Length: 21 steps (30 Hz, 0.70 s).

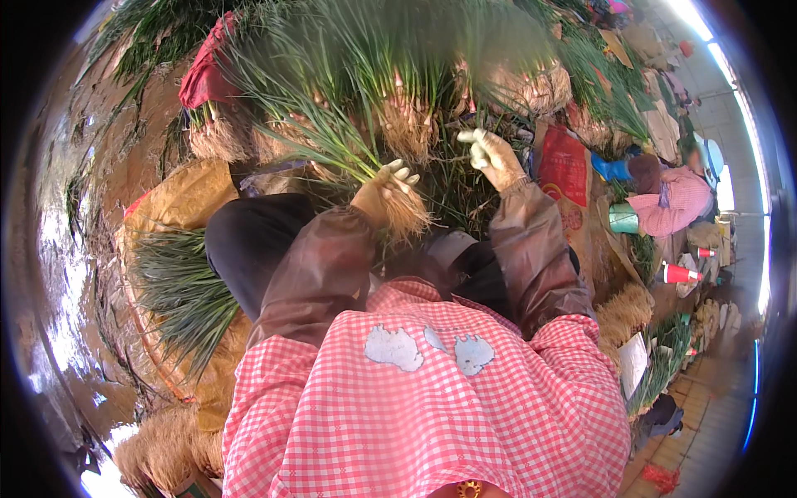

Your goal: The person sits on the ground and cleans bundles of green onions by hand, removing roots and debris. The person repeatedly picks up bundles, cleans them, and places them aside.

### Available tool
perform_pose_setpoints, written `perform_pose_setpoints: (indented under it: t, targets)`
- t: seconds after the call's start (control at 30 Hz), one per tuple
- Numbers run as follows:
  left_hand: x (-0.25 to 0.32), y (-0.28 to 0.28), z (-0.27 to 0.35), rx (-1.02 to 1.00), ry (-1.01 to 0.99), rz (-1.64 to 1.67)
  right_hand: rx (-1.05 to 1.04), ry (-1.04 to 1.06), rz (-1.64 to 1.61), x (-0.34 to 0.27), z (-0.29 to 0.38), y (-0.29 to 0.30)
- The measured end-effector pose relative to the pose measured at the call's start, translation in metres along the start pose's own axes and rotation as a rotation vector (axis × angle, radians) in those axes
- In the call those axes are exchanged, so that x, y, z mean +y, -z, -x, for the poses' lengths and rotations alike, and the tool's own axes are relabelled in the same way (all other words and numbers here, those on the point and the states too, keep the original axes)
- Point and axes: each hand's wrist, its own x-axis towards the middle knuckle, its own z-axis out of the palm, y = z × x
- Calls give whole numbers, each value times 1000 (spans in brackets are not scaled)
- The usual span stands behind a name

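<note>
My left hand (380,196), in a pale, soiled glove, is closed around a small bunch of spring onions (348,159). Their green leaves point up and left; the stringy roots (408,215) hang below my fingers. To the right, my gloved right hand (492,155) is raised with its index finger extended and the other fingers curled. I see nothing held in it. Loose stalks and leaf scraps (464,193) lie on the ground between my hands. Just beyond stand rooted bundles of spring onions (405,127), their upper leaves partly blurred.
A red cloth (208,71) wraps one bundle at the far left. Trimmed greens (187,286) lie on a yellow woven sack (180,193) by my left knee. At right are a red printed sack (563,165) and a seated person (672,199) by a green bucket (622,218).
</note>
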Motion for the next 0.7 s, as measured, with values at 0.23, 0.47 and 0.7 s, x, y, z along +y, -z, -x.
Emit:
perform_pose_setpoints:
  t: [0.23, 0.47, 0.7]
  targets:
    - [-11, -20, 20, -60, 90, -69, -34, -252, 1262, 29, -36, -18]
    - [-9, -37, 32, 158, 76, 99, 205, 72, 694, 88, -116, -97]
    - [-3, -66, 49, -68, -106, -181, 530, 170, 360, 82, -102, 77]
